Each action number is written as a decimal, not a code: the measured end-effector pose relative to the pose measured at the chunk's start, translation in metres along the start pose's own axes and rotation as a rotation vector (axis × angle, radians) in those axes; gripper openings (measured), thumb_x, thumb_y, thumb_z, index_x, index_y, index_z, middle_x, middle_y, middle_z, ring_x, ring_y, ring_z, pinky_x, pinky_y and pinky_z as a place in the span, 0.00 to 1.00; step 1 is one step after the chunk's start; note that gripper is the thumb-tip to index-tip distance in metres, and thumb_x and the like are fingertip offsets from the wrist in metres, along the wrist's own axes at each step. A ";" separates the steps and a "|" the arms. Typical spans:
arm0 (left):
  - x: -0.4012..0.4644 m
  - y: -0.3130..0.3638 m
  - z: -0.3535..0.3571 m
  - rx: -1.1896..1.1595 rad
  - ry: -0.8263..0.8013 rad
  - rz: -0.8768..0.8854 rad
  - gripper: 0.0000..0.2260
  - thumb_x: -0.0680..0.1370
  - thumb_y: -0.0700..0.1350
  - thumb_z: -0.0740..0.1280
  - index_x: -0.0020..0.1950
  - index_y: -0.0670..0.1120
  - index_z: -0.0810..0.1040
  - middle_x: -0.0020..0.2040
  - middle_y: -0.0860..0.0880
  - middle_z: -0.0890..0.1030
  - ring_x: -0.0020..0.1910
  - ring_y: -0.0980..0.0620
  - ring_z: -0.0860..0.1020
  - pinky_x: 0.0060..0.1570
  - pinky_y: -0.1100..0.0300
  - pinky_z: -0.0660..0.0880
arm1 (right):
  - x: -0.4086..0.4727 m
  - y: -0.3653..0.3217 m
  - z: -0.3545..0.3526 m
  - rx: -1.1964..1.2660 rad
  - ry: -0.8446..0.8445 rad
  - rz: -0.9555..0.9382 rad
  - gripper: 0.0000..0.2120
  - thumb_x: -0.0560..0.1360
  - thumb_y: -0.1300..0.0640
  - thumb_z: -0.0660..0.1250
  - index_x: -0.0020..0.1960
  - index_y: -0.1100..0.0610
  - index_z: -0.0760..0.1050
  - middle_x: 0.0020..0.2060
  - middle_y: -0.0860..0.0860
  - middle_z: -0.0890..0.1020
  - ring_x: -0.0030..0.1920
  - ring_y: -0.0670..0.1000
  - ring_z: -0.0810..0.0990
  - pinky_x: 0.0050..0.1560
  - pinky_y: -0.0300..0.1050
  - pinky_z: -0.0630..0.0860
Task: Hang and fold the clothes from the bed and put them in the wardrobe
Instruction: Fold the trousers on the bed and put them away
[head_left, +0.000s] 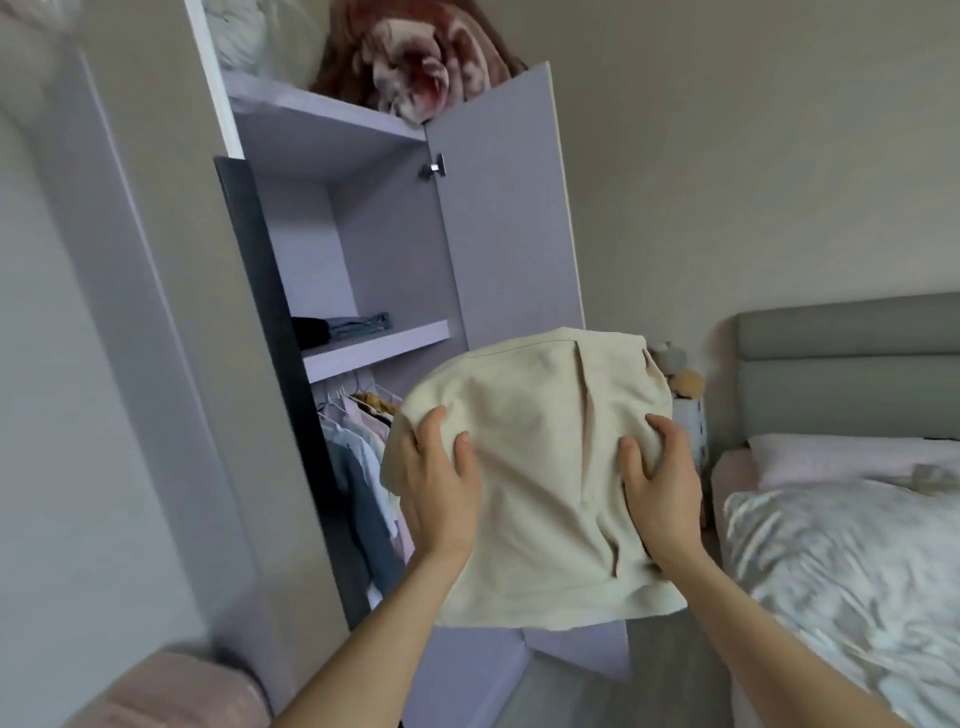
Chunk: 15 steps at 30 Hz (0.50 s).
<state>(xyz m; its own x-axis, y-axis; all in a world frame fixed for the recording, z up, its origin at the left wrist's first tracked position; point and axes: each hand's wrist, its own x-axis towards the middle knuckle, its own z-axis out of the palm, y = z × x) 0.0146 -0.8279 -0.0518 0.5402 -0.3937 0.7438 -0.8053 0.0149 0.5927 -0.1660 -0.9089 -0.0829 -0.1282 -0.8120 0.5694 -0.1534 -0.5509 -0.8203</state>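
my left hand (441, 483) and right hand (662, 483) clasp folded cream garment (540, 467), thumbs on top, raised mid-air. step: shelving. next, i'd judge: lift toward 11 o'clock onto wardrobe shelf (379, 345) beside folded jeans (358, 326).

Shelf (384, 340) open right of folded stack (337, 327); doors (498, 208) flank opening.

I see folded cream garment (524, 467) held up before open wardrobe (395, 249); folded dark and denim clothes (340, 327) on its shelf.
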 end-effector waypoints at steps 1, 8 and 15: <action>0.010 -0.004 0.002 0.004 0.024 0.014 0.15 0.79 0.49 0.62 0.65 0.50 0.71 0.61 0.42 0.72 0.57 0.39 0.74 0.51 0.49 0.75 | 0.006 -0.005 0.010 0.009 0.001 -0.013 0.19 0.78 0.51 0.60 0.68 0.55 0.65 0.63 0.51 0.73 0.60 0.55 0.74 0.57 0.50 0.70; 0.062 0.008 0.019 0.047 0.130 0.102 0.14 0.78 0.44 0.64 0.63 0.44 0.74 0.59 0.41 0.73 0.51 0.37 0.75 0.43 0.50 0.71 | 0.057 -0.012 0.055 -0.004 0.028 -0.056 0.19 0.78 0.51 0.61 0.67 0.54 0.66 0.62 0.50 0.73 0.60 0.53 0.73 0.56 0.49 0.70; 0.127 -0.005 0.078 0.068 0.177 0.046 0.15 0.79 0.46 0.62 0.65 0.47 0.72 0.62 0.43 0.72 0.54 0.41 0.74 0.40 0.55 0.64 | 0.134 0.004 0.105 0.018 0.039 -0.117 0.19 0.78 0.52 0.61 0.67 0.55 0.66 0.63 0.52 0.73 0.59 0.54 0.74 0.58 0.50 0.68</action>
<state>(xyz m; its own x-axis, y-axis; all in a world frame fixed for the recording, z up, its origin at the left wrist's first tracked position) 0.0684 -0.9502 0.0157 0.5319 -0.2261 0.8161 -0.8417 -0.0352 0.5388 -0.0808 -1.0402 -0.0155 -0.1482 -0.7338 0.6630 -0.1524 -0.6455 -0.7484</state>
